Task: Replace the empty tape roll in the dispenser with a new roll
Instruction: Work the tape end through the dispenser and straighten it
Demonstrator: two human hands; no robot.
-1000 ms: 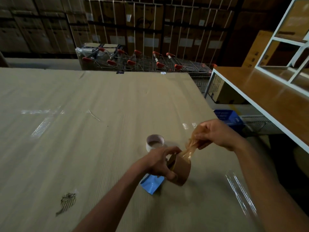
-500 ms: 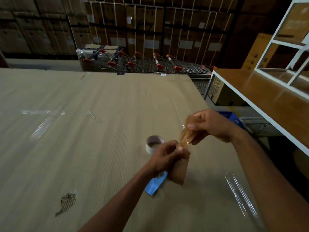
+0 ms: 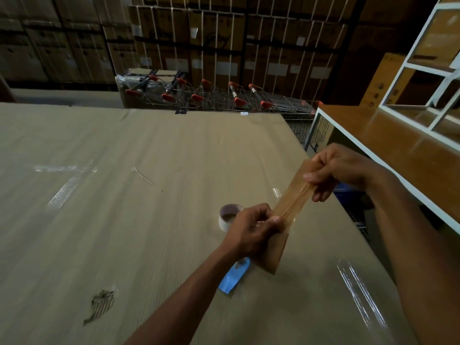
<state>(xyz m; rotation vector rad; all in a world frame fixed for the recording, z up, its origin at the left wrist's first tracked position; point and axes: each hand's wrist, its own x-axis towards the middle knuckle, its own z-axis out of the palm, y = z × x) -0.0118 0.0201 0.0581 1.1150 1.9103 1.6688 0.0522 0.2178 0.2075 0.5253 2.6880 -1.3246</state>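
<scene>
New tape roll [image 3: 273,250]: A brown packing tape roll was held edge-on above the counter, directly in front of the person, with its lower rim close to the blue dispenser.
Free tape strip [image 3: 293,197]: A length of brown tape ran taut and slightly creased from the roll up to the right, with lengthwise wrinkles along its middle.
Left hand [image 3: 251,232]: It was closed around the upper part of the roll, the thumb pressing near where the strip left the roll.
Right hand [image 3: 341,170]: It pinched the far end of the strip between thumb and curled fingers.
Tape dispenser [image 3: 234,275]: Only a blue part showed, lying on the counter beneath the left wrist; its spindle and blade were hidden.
Empty tape core [image 3: 229,217]: A pale core stood on the counter just behind the left hand, apart from the dispenser.
Counter [image 3: 124,207]: It was covered in corrugated cardboard, with clear tape patches and a torn spot.
Handling, roll: It was judged light and rigid at the core, so it was best held by the rim or through the core opening.
Handling, strip: It was judged thin, limp and sticky on one side, likely to fold onto itself or cling to fingers if tension dropped.
Recommended hold: Grip the strip only at its end and keep it taut.
Caution: The dispenser's hidden blade was judged a likely cut hazard.
</scene>
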